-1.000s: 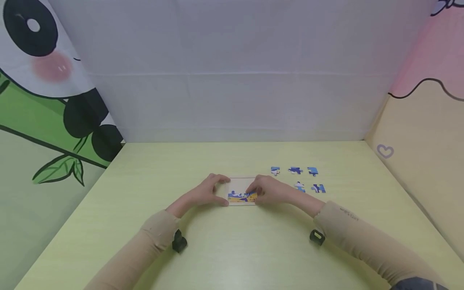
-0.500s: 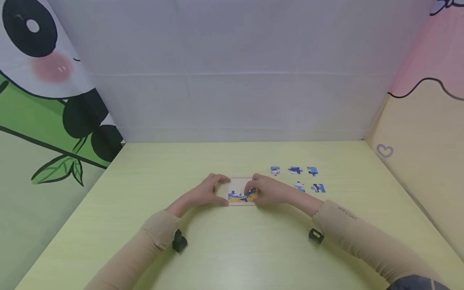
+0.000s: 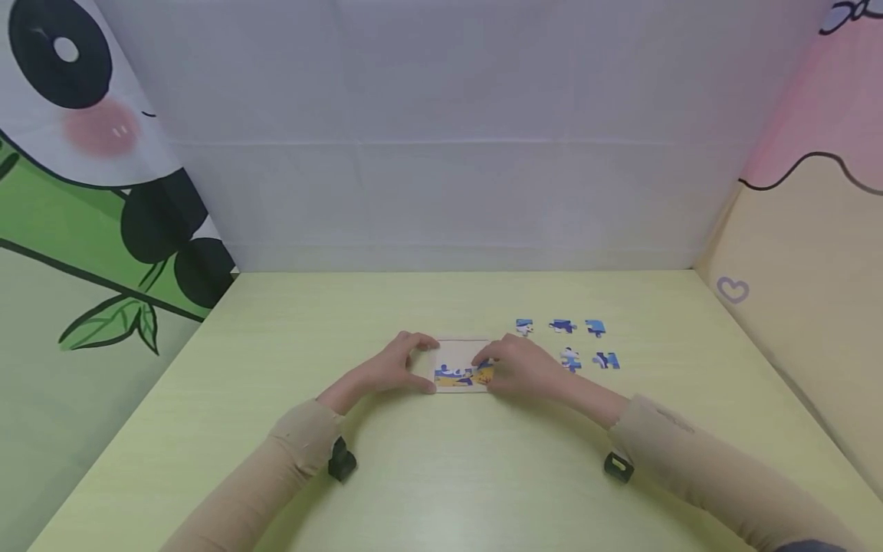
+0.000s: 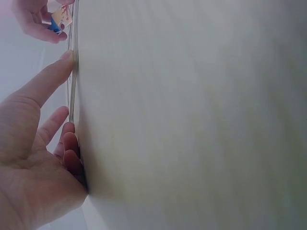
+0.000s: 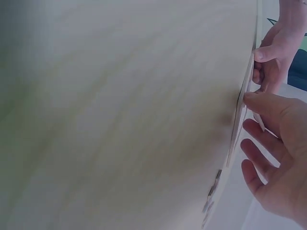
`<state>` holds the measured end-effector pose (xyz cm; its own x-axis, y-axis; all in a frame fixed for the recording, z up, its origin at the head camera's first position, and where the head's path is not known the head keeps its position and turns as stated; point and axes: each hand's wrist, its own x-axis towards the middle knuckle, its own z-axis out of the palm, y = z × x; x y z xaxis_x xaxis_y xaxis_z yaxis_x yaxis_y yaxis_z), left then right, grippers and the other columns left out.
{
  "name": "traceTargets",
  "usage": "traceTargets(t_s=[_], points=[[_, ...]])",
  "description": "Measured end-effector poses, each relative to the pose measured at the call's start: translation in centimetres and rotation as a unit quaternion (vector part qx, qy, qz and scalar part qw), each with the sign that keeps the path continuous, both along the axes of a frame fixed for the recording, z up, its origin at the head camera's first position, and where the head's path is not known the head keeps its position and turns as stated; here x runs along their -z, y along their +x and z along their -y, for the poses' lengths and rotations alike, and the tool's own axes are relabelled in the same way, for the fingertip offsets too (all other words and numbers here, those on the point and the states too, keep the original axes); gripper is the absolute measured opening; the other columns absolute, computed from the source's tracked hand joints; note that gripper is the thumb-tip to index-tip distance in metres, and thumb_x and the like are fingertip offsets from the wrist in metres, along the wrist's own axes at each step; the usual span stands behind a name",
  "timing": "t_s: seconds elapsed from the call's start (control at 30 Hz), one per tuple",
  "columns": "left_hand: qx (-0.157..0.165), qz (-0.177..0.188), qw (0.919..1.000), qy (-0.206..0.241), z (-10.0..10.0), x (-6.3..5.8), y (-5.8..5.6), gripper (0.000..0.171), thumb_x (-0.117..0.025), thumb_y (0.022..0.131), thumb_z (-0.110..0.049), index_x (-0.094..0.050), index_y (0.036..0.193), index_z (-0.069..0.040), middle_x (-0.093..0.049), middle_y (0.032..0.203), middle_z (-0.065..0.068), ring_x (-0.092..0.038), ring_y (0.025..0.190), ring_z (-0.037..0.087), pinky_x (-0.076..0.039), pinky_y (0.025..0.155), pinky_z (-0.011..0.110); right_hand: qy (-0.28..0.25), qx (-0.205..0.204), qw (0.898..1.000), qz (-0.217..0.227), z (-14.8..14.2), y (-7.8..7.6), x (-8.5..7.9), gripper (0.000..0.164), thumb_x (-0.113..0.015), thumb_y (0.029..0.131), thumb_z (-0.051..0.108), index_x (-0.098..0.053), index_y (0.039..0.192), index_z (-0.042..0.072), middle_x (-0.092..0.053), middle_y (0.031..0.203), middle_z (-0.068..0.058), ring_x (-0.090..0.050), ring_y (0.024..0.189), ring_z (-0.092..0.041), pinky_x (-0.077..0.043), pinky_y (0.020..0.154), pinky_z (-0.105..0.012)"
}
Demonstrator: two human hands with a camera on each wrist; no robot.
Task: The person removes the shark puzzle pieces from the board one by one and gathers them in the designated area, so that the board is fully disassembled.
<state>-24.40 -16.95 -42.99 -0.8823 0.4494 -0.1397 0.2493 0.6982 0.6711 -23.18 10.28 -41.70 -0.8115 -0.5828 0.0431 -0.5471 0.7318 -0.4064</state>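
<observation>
A pale puzzle board lies on the table, with joined blue, white and yellow pieces along its near side. My left hand holds the board's left end, thumb at the near corner and fingers at the far one. At the right end, my right hand pinches a blue and orange jigsaw piece between thumb and fingers. The left wrist view shows that piece tilted up off the board. From the right wrist, the piece is seen edge-on, with the other fingers loosely spread.
Several loose blue jigsaw pieces lie in two rows on the table, right of and beyond the board; one is close behind my right hand. A white backdrop stands at the table's far edge, with printed panels on both sides.
My right hand first shifts slightly left, then back right and a little nearer, and the piece in it now sits further right and tilted. My left hand and the board stay put.
</observation>
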Motion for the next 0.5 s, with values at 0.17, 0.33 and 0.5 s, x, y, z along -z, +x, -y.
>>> traceTargets(t_s=[0.17,0.33,0.5], points=[[-0.003,0.000,1.0000,0.001,0.0,0.1,0.0,0.074,-0.086,0.075,-0.029,-0.050,0.139,-0.019,-0.046,0.135,0.011,-0.044,0.111,0.026,-0.040,0.097,0.041,-0.004,0.021,1.000,0.003,-0.8,0.6,0.0,0.041,-0.079,0.080,0.019,-0.071,0.120,0.024,-0.071,0.110,0.005,-0.055,0.091,-0.011,-0.045,0.078,-0.030],[-0.001,-0.004,1.0000,-0.003,0.0,0.3,-0.2,0.074,-0.086,0.075,-0.029,-0.050,0.139,-0.020,-0.046,0.135,0.012,-0.043,0.110,0.025,-0.040,0.095,0.039,-0.003,0.032,0.999,0.008,-1.3,0.6,0.2,0.041,-0.081,0.077,0.019,-0.072,0.117,0.025,-0.070,0.105,0.006,-0.054,0.090,-0.010,-0.045,0.078,-0.029],[0.001,-0.003,1.0000,-0.009,0.0,0.5,-0.4,0.075,-0.086,0.075,-0.031,-0.049,0.140,-0.020,-0.045,0.135,0.012,-0.043,0.110,0.025,-0.039,0.095,0.038,-0.004,0.021,1.000,-0.003,-1.4,0.7,0.3,0.037,-0.081,0.078,0.018,-0.073,0.113,0.021,-0.067,0.114,0.004,-0.057,0.104,-0.014,-0.050,0.091,-0.032]])
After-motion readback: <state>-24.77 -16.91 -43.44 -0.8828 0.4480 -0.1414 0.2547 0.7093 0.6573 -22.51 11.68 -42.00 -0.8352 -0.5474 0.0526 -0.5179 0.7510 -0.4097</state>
